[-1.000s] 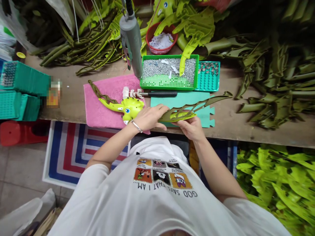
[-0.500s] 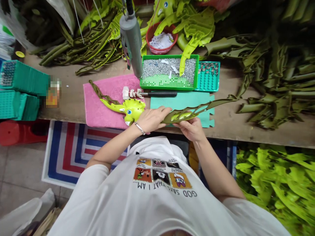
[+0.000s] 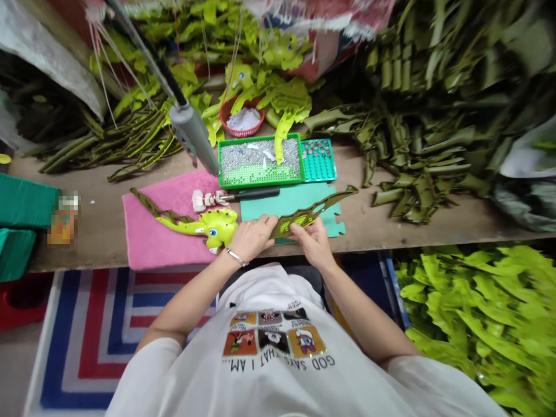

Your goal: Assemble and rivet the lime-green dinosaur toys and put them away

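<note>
Plastic dinosaur head on towel

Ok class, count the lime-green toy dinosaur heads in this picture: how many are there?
3: one dinosaur head on the pink towel; two more dinosaur heads behind the red basket. More may be hidden there.

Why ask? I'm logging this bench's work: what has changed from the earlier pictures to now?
The head view has tipped outward, so the bench looks smaller and more of the far piles shows. The olive-and-lime cut-out piece has tilted, its far tip rising to the upper right; the left hand and right hand both keep hold. The lime dinosaur head, pink towel and green tray stayed put.
</note>
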`<state>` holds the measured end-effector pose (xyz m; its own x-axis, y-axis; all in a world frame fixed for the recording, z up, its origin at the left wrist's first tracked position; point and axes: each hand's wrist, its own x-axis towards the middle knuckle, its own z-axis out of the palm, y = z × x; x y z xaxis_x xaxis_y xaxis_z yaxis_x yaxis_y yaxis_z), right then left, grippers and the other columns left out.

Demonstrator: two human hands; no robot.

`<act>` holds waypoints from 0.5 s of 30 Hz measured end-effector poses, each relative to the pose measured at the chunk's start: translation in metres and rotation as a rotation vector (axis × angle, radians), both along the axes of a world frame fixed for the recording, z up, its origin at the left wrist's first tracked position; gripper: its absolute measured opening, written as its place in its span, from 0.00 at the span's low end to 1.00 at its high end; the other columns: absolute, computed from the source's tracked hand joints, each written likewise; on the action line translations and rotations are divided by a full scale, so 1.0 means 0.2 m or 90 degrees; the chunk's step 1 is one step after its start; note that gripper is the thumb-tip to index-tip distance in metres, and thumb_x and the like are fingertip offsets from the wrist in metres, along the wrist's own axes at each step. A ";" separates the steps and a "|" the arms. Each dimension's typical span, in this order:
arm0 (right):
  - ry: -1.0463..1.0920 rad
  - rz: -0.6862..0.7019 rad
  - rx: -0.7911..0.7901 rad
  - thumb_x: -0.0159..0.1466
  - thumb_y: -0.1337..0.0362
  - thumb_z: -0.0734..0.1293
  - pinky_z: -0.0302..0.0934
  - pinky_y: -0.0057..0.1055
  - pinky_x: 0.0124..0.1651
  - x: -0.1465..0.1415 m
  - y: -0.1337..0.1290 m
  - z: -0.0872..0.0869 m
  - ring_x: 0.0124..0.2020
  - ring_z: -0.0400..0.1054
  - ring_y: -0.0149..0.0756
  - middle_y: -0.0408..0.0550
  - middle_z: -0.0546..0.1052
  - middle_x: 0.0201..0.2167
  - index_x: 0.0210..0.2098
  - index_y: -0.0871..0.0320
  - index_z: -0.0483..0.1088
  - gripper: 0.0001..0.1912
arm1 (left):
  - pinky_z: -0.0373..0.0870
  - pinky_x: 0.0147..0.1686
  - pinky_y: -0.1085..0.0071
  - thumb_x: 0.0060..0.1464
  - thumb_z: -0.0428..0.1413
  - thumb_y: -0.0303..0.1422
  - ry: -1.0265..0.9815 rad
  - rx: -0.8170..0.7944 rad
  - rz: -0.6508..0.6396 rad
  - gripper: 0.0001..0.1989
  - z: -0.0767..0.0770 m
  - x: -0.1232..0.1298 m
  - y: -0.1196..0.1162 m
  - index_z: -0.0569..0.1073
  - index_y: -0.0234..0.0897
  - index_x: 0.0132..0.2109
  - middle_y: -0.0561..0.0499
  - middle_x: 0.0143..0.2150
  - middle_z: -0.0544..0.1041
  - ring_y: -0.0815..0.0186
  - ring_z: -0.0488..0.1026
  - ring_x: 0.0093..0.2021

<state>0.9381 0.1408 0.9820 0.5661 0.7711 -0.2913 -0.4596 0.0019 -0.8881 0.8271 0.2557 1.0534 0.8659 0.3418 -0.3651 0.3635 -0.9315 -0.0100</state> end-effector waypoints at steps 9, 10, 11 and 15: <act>0.024 0.172 -0.026 0.53 0.55 0.76 0.77 0.46 0.41 0.21 -0.10 -0.02 0.34 0.80 0.46 0.46 0.80 0.30 0.38 0.46 0.69 0.16 | 0.74 0.42 0.66 0.61 0.58 0.41 -0.019 0.015 -0.001 0.24 -0.05 0.02 0.04 0.63 0.41 0.60 0.45 0.52 0.73 0.57 0.76 0.51; 0.011 0.181 -0.050 0.53 0.56 0.75 0.77 0.45 0.39 0.26 -0.13 -0.01 0.33 0.79 0.46 0.47 0.80 0.28 0.39 0.46 0.70 0.15 | 0.75 0.43 0.67 0.61 0.58 0.40 -0.024 0.026 -0.002 0.25 -0.06 0.03 0.03 0.63 0.42 0.61 0.45 0.52 0.73 0.57 0.76 0.51; -0.016 0.178 -0.069 0.54 0.56 0.75 0.77 0.45 0.37 0.31 -0.16 0.00 0.32 0.79 0.46 0.47 0.80 0.28 0.39 0.47 0.71 0.14 | 0.75 0.42 0.66 0.61 0.58 0.40 -0.032 0.040 -0.002 0.26 -0.07 0.04 0.03 0.62 0.42 0.63 0.45 0.51 0.73 0.57 0.75 0.51; -0.296 0.010 -0.115 0.58 0.56 0.70 0.75 0.47 0.42 0.61 -0.26 0.07 0.34 0.78 0.44 0.47 0.81 0.31 0.38 0.49 0.74 0.09 | 0.76 0.41 0.64 0.60 0.58 0.39 -0.097 0.084 -0.032 0.31 -0.10 0.06 0.03 0.59 0.39 0.67 0.43 0.48 0.73 0.55 0.75 0.49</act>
